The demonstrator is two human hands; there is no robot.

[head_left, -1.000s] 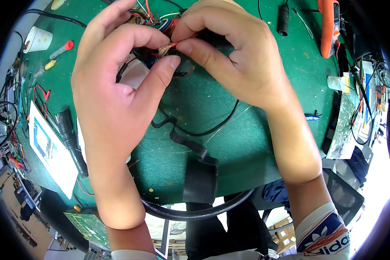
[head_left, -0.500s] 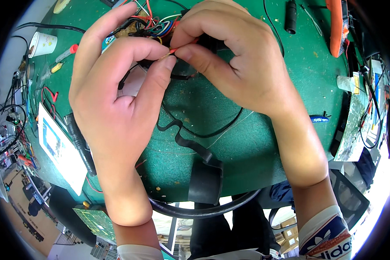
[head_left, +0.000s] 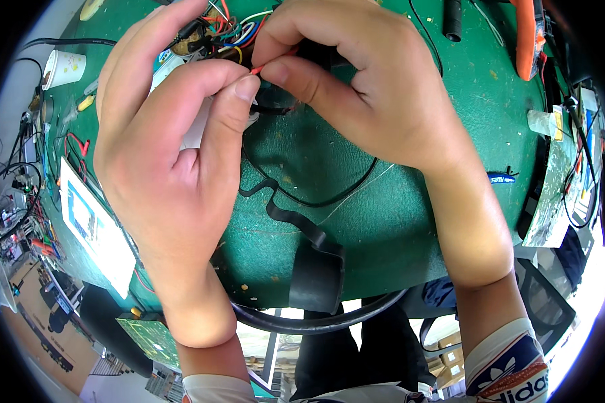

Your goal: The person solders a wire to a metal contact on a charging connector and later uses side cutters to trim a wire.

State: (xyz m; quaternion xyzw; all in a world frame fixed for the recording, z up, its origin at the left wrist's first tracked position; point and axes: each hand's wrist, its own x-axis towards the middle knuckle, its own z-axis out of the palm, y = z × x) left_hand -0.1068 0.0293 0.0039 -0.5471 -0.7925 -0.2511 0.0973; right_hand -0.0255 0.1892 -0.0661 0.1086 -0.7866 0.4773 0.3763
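A short red wire [head_left: 256, 70] is pinched between my two hands at the upper middle of the head view. My left hand [head_left: 171, 144] grips one end between thumb and forefinger, its other fingers stretched upward. With thumb and forefinger closed, my right hand [head_left: 366, 87] holds the other end; the fingertips nearly meet. Behind them lies a tangle of coloured wires [head_left: 245, 32], partly hidden by the hands. A black cable end [head_left: 272, 111] shows just below the fingertips.
On the green table [head_left: 396, 235], a roll of black tape [head_left: 317, 277] with a wavy loose strip lies near the front edge. A paper cup [head_left: 67, 70] and a white printed card [head_left: 95, 228] are at left. An orange-cased device [head_left: 528, 41] stands at far right.
Both hands have shifted slightly left and up, still pinching the red wire. The left hand now covers more of the red-capped pen and the black tool beside the card.
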